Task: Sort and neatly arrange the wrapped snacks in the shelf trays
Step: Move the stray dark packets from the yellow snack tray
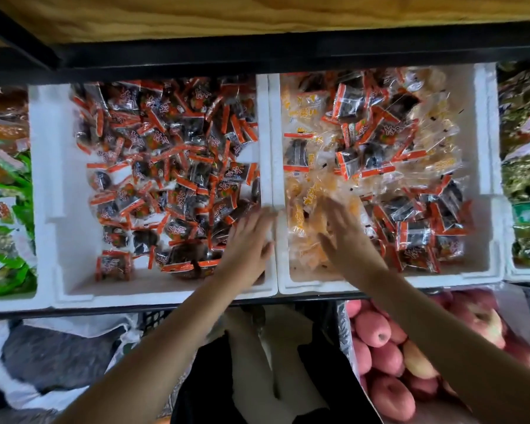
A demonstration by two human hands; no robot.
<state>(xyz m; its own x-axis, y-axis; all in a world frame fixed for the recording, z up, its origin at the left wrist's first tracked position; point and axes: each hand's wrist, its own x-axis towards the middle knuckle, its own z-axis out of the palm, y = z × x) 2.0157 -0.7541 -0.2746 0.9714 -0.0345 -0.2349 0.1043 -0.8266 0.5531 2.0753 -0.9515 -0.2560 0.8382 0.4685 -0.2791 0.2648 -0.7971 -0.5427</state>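
Note:
Two white foam trays stand side by side on the shelf. The left tray point(49, 185) holds a heap of dark snacks in orange-edged wrappers point(172, 166). The right tray point(484, 166) holds the same dark snacks point(416, 234) mixed with yellow snacks in clear wrappers point(306, 191). My left hand point(245, 249) lies flat with straight fingers at the near right corner of the left tray, touching the wall between the trays. My right hand point(346, 237), blurred, rests with spread fingers on the yellow snacks at the near left of the right tray.
Green-wrapped packs point(6, 228) fill a tray at far left, and olive-green packs point(527, 160) fill one at far right. Below the shelf sit a crate of red apples point(389, 356) and dark bags in white plastic point(52, 356). A black shelf rail point(257, 53) runs above.

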